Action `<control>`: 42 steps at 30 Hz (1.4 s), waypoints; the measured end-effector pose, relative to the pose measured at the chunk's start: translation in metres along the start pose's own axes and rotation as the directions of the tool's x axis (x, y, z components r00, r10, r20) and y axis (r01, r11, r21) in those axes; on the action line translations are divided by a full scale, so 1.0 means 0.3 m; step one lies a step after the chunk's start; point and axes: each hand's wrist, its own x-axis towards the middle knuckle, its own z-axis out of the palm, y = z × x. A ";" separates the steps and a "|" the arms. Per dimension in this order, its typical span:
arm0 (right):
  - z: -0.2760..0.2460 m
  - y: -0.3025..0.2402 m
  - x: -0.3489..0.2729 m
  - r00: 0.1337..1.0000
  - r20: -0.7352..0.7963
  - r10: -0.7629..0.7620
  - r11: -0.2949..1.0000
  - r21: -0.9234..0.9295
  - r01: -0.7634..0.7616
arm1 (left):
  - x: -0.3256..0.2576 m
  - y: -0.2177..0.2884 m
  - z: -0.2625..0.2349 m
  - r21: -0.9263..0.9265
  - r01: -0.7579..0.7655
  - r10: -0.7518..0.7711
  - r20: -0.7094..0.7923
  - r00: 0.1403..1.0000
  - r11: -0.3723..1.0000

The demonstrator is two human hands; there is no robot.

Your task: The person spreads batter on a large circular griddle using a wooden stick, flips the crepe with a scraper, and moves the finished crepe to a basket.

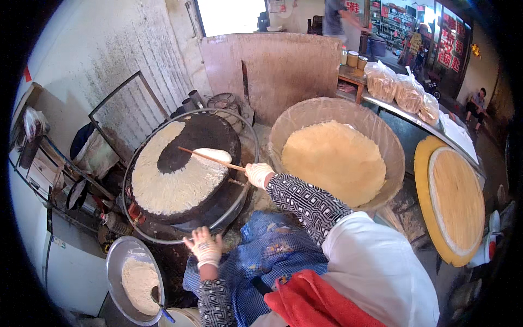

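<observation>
Right hand (258, 174), right of the griddle (213, 128), grips a stick (212, 158) pointing leftward over it; left hand (206, 248), fingers spread, near-side.

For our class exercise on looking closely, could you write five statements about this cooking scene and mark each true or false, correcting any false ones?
1. The right grip holds a thin wooden stick over the round griddle. True.

2. The pale batter covers the whole griddle. False: a dark, bare part of the surface shows.

3. A metal bowl with a pale mixture in it is to the left of the left grip. True.

4. The left grip is closed around the bowl's rim. False: it is open, fingers spread, apart from the bowl.

5. A red cloth shows near the picture's lower edge. True.
</observation>
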 end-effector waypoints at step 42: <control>0.017 0.006 -0.061 0.986 0.122 -0.112 0.984 -0.126 0.128 | -0.035 -0.081 0.106 0.116 0.156 -0.148 -0.080 0.986 0.981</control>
